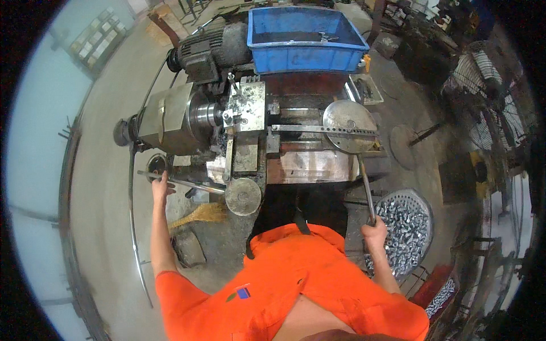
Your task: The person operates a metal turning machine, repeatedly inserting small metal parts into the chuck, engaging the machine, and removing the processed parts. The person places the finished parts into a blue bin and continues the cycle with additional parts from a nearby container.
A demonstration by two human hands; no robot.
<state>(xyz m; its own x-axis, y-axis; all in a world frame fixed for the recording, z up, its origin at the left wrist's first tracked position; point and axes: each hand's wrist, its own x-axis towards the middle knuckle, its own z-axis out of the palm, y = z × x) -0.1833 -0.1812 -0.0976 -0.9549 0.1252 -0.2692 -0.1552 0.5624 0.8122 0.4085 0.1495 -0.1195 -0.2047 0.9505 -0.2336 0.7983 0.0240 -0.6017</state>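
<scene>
My left hand (162, 187) is closed round the outer end of a metal lever (196, 186), which runs right to a small round disc (243, 196) on the front of a lathe-like machine. Down at the right, my right hand (374, 232) grips a second metal lever (365, 184). That one slopes up to a large round plate (348, 122) with a perforated bar (318, 130) across it. Between the levers sits a metal tool block (248, 106), close beside the chuck (203, 115). Any workpiece in the chuck is too small to make out.
A blue crate (307, 57) stands behind the machine, right of a motor (213, 48). On the floor at the right, a basket (425, 213) holds many small metal parts, with a red bin (435, 284) of more below it. A straw broom (203, 213) lies under my left lever.
</scene>
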